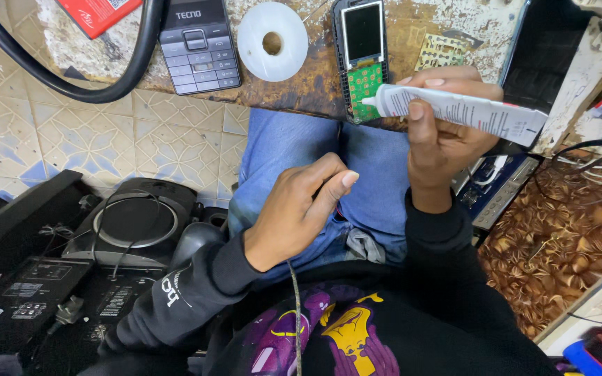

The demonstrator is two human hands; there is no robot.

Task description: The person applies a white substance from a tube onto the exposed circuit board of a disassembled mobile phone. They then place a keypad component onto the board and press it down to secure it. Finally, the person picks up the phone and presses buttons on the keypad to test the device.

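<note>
Right hand (447,132): fingers wrapped closed around a white tube (461,111), thumb pressed along its near side. Tube lies nearly level, nozzle pointing left, its tip touching or just above the green circuit board (364,87) of an opened phone (361,56); contact itself too small to tell. That phone lies on the table (315,83) at its near edge, dark screen away from the person, board end toward them.

Left hand (301,209): loosely curled, thumb against the forefinger, hovering above the lap in blue jeans (280,153). Cannot tell whether anything is pinched between the fingertips. Well apart from the tube and the phone.

Outward on the table: a white roll of tape (272,42) just left of the opened phone; a grey keypad phone (198,45) left of the roll; a second, pale circuit board (442,52) right of the opened phone, above the right hand. A thick black cable (71,87) loops off the table's left edge over the patterned tile floor (50,132).

Lower left on the floor: dark electronic units, one with a round speaker (137,219). A braided cord (294,313) hangs down the person's black sweatshirt.
</note>
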